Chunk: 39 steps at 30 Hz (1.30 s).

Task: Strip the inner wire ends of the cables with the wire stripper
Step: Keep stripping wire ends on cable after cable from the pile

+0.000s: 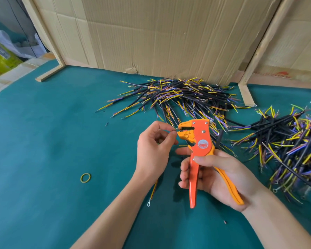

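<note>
My right hand (217,174) grips the handles of an orange and yellow wire stripper (200,141), its jaws pointing left. My left hand (153,143) pinches a thin wire end between thumb and forefinger and holds its tip in the stripper's jaws (238,129). The rest of that cable (153,188) hangs below my left wrist, yellow-striped, ending in a ring terminal above the green mat. A large pile of black cables (183,97) with yellow, purple and blue inner wires lies behind the hands. A second pile (293,141) lies to the right.
A yellow rubber band (85,177) lies on the green table mat (43,141) left of my arms. Cardboard sheets (160,33) and wooden frame strips (49,73) stand along the back. Small insulation scraps dot the mat.
</note>
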Each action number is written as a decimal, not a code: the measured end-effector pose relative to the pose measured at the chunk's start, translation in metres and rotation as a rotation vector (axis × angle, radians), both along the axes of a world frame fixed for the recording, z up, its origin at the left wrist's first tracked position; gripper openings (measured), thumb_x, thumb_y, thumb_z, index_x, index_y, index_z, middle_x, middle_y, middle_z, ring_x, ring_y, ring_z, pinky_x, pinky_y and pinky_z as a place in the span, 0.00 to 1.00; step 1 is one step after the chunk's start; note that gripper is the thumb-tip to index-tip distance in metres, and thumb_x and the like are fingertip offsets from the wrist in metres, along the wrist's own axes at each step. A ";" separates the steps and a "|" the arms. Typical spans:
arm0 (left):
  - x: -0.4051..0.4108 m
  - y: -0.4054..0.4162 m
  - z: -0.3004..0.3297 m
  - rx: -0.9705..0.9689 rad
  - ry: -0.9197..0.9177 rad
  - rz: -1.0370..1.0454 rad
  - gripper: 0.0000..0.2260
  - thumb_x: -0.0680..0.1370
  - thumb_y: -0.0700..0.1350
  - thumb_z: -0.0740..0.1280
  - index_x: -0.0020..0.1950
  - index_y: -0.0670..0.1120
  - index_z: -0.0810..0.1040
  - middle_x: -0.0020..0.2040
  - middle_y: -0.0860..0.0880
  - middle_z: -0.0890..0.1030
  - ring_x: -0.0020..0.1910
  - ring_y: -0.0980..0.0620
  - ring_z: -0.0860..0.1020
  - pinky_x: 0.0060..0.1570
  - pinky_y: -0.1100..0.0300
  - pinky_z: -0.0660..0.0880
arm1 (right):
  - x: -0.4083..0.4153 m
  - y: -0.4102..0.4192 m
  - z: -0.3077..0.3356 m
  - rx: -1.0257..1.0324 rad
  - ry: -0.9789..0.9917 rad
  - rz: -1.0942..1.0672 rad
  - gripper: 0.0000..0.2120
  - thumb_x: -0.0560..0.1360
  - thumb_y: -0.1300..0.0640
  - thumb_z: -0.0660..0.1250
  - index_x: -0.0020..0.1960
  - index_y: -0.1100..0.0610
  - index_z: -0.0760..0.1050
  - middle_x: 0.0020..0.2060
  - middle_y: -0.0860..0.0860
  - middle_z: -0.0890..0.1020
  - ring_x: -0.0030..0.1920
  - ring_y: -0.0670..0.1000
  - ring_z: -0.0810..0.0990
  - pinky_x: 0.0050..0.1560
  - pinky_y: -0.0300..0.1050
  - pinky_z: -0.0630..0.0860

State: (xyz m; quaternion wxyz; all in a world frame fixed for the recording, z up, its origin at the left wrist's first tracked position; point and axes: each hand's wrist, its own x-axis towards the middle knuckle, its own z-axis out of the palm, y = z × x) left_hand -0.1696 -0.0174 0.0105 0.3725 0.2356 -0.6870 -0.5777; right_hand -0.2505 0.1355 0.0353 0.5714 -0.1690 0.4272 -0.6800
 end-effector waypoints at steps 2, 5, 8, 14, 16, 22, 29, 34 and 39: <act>-0.001 0.002 0.000 -0.041 -0.022 0.009 0.07 0.77 0.36 0.70 0.43 0.47 0.80 0.33 0.47 0.83 0.36 0.40 0.81 0.37 0.52 0.77 | 0.000 0.000 0.000 -0.003 0.014 0.002 0.20 0.71 0.63 0.72 0.62 0.68 0.79 0.43 0.65 0.79 0.42 0.64 0.82 0.47 0.60 0.81; -0.001 0.002 0.000 -0.079 -0.047 0.033 0.08 0.77 0.35 0.70 0.42 0.48 0.80 0.33 0.46 0.82 0.34 0.43 0.80 0.35 0.57 0.75 | 0.000 0.000 0.000 -0.003 0.042 0.018 0.22 0.69 0.63 0.75 0.61 0.68 0.79 0.42 0.65 0.78 0.41 0.64 0.81 0.46 0.60 0.80; 0.000 0.002 0.000 -0.093 -0.054 0.045 0.09 0.76 0.35 0.70 0.42 0.48 0.80 0.34 0.46 0.82 0.34 0.44 0.78 0.36 0.58 0.74 | 0.001 0.000 -0.001 0.006 0.064 0.019 0.22 0.68 0.63 0.76 0.60 0.69 0.79 0.41 0.64 0.77 0.40 0.64 0.80 0.44 0.59 0.80; 0.002 0.004 0.000 -0.161 -0.083 0.062 0.07 0.76 0.36 0.70 0.42 0.48 0.80 0.35 0.47 0.81 0.35 0.45 0.77 0.39 0.52 0.76 | 0.001 -0.002 -0.002 0.010 0.056 -0.019 0.15 0.72 0.62 0.74 0.56 0.67 0.80 0.37 0.62 0.75 0.35 0.60 0.77 0.37 0.55 0.79; 0.002 0.005 0.000 -0.177 -0.094 0.067 0.07 0.76 0.37 0.70 0.42 0.48 0.80 0.35 0.46 0.81 0.35 0.46 0.76 0.40 0.52 0.75 | 0.002 -0.002 0.000 0.013 0.044 -0.024 0.13 0.72 0.61 0.74 0.54 0.66 0.81 0.36 0.61 0.75 0.33 0.59 0.76 0.36 0.54 0.78; 0.002 0.005 0.002 -0.194 -0.099 0.087 0.08 0.75 0.37 0.71 0.41 0.49 0.80 0.33 0.48 0.79 0.33 0.46 0.72 0.37 0.54 0.73 | 0.004 -0.003 0.003 0.035 0.064 -0.031 0.13 0.72 0.59 0.73 0.52 0.62 0.74 0.34 0.59 0.73 0.30 0.57 0.73 0.31 0.51 0.75; 0.002 0.006 0.001 -0.219 -0.114 0.090 0.07 0.75 0.37 0.73 0.41 0.49 0.82 0.34 0.54 0.81 0.32 0.51 0.74 0.35 0.65 0.71 | 0.005 -0.005 0.005 0.090 0.068 -0.131 0.13 0.73 0.54 0.72 0.41 0.59 0.71 0.28 0.53 0.66 0.22 0.49 0.64 0.22 0.39 0.64; 0.002 0.007 0.002 -0.171 -0.108 0.032 0.07 0.75 0.39 0.74 0.47 0.51 0.85 0.38 0.56 0.85 0.36 0.57 0.79 0.41 0.69 0.71 | 0.005 -0.004 0.004 0.078 0.085 -0.204 0.13 0.74 0.51 0.70 0.40 0.58 0.70 0.27 0.52 0.64 0.21 0.48 0.63 0.20 0.37 0.62; 0.002 0.004 0.004 -0.079 -0.064 0.055 0.09 0.75 0.37 0.72 0.46 0.52 0.84 0.38 0.52 0.86 0.37 0.52 0.82 0.42 0.61 0.77 | -0.001 -0.003 0.005 0.014 0.018 -0.189 0.10 0.72 0.59 0.73 0.48 0.62 0.74 0.34 0.60 0.75 0.29 0.56 0.74 0.28 0.49 0.74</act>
